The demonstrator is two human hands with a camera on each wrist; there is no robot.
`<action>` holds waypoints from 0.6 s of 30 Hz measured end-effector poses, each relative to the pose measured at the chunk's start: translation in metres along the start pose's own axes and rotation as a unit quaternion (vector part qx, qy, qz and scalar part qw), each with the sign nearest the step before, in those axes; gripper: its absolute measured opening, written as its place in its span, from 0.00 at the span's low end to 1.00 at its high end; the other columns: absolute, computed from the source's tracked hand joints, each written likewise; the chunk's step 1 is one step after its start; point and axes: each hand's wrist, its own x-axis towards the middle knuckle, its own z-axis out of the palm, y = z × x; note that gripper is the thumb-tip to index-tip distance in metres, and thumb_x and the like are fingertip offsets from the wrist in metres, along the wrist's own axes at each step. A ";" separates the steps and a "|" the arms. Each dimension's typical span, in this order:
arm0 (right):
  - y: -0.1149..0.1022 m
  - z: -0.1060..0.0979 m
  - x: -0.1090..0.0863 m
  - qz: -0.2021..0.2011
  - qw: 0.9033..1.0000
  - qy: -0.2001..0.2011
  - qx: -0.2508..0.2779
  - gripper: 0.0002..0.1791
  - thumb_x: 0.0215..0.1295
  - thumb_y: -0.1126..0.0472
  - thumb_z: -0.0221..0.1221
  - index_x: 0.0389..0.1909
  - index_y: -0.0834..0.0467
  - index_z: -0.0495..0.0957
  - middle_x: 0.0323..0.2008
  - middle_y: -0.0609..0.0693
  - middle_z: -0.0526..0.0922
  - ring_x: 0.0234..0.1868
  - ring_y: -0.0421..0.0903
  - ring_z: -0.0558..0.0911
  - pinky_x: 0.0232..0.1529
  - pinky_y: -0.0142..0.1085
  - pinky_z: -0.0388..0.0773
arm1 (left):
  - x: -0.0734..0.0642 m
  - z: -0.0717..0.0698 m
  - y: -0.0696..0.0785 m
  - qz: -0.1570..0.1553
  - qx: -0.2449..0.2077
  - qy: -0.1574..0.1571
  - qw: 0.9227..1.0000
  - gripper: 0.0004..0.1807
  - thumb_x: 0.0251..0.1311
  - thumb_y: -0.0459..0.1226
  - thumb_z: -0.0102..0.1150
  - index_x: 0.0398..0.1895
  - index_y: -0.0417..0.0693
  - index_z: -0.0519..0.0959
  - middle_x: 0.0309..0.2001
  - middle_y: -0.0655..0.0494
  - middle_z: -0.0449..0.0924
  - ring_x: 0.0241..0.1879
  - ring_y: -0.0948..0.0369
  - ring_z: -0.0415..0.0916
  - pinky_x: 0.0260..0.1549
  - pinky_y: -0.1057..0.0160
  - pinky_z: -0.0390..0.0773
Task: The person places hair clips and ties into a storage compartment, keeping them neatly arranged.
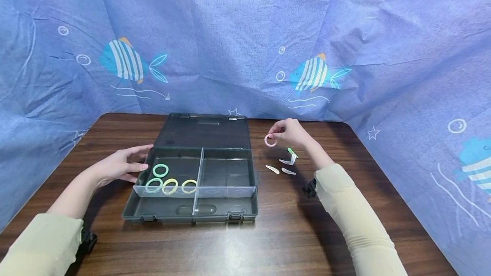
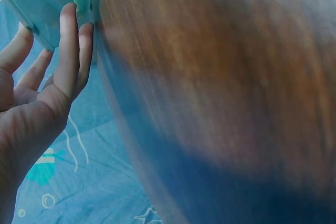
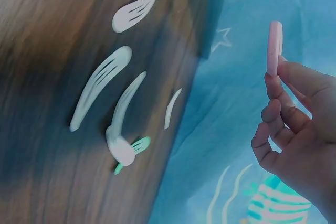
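Backdrop: blue fish-print cloth (image 1: 238, 20) behind wood-grain table (image 1: 291, 242).
Left hand (image 1: 119, 165): fingers extended, touching organizer box (image 1: 226, 169) at its left side.
Right hand (image 1: 293, 133): pinching pink hair tie (image 3: 274, 48) — raised, right of lid (image 1: 209, 133).
Rear-left compartment (image 1: 184, 163): green hair ties (image 1: 167, 170), yellow hair ties (image 1: 177, 187) — two each.
Snap clips (image 1: 272, 169): on table.

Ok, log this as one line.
right hand: pinches pink ring | left hand: touches compartment box | lid: open | hair clips: on table

Readable lettering, brands or numbers: none for you to list, one small mark (image 1: 170, 142) on the open lid (image 1: 207, 133) of your dark box (image 1: 172, 217), too faint to read.
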 end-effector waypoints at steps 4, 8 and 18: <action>-0.013 -0.003 -0.001 -0.015 1.000 0.002 0.004 0.02 0.54 0.62 0.67 0.29 0.54 0.86 0.22 0.43 0.84 0.23 0.37 0.74 0.26 0.29 0.68 | 0.000 0.000 -0.001 -0.004 -0.004 0.001 1.000 0.43 0.64 0.41 0.57 0.75 0.47 0.42 0.70 0.29 0.46 0.58 0.43 0.69 0.41 0.51 0.81; -0.025 -0.005 -0.001 -0.021 1.000 0.009 0.020 0.02 0.54 0.62 0.67 0.29 0.54 0.86 0.22 0.43 0.83 0.24 0.41 0.75 0.25 0.29 0.68 | -0.001 0.000 -0.001 -0.004 -0.005 0.000 1.000 0.44 0.64 0.41 0.57 0.75 0.46 0.42 0.70 0.29 0.47 0.57 0.45 0.70 0.41 0.51 0.81; -0.052 -0.011 -0.002 -0.032 0.997 0.045 0.062 0.03 0.56 0.60 0.67 0.30 0.55 0.86 0.21 0.44 0.83 0.23 0.40 0.76 0.23 0.28 0.70 | -0.002 0.001 -0.001 -0.003 -0.007 0.004 1.000 0.44 0.64 0.41 0.57 0.75 0.46 0.42 0.70 0.29 0.46 0.58 0.43 0.69 0.41 0.51 0.81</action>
